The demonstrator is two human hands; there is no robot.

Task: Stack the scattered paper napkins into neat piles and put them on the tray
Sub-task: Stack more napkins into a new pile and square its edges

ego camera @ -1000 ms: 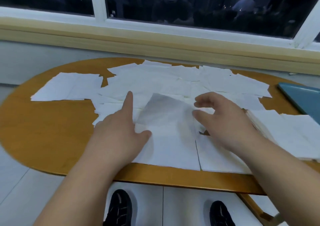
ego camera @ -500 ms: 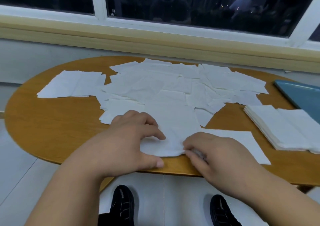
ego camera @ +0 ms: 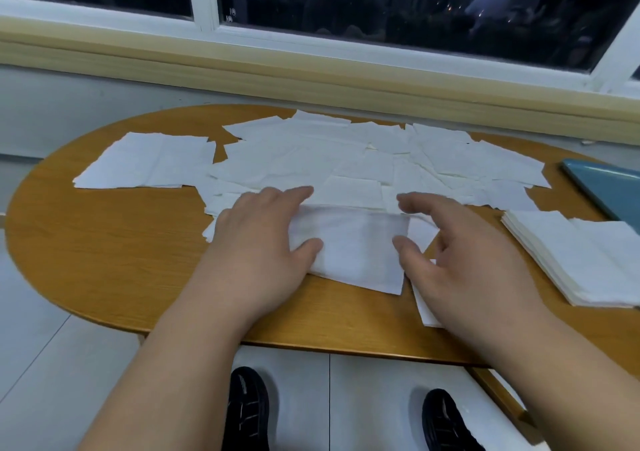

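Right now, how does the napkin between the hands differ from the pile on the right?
The napkin is one thin sheet; the pile is a thick stack. The left hand and right hand touch the napkin; nothing touches the pile. The napkin lies askew; the pile's edges are squared. Both are white, on the table.

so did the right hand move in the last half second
Yes. The right hand went from the near edge of the table farther in, toward the scattered napkins by the window side.
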